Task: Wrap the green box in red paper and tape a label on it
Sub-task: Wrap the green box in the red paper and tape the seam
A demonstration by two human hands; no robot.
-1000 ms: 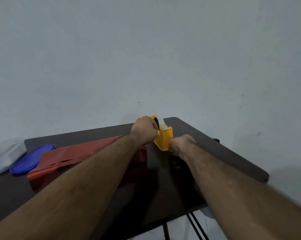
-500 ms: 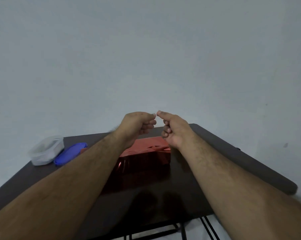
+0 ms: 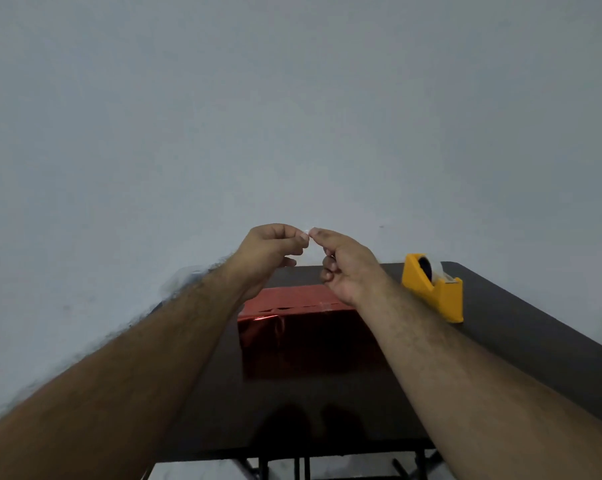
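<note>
The box wrapped in shiny red paper lies on the dark table, straight ahead below my raised hands. None of its green shows. My left hand and my right hand are held up above the box, fingertips meeting. Between them they pinch a small clear piece of tape. The yellow tape dispenser stands on the table to the right of my right hand. No label is visible.
A pale plastic container peeks out at the table's back left, mostly hidden by my left forearm. A plain grey wall stands close behind the table. Black table legs show below the front edge.
Both hands left the tape dispenser, rose and came together over the red box holding a bit of tape. The view swung left, so the dispenser now sits at the right.
</note>
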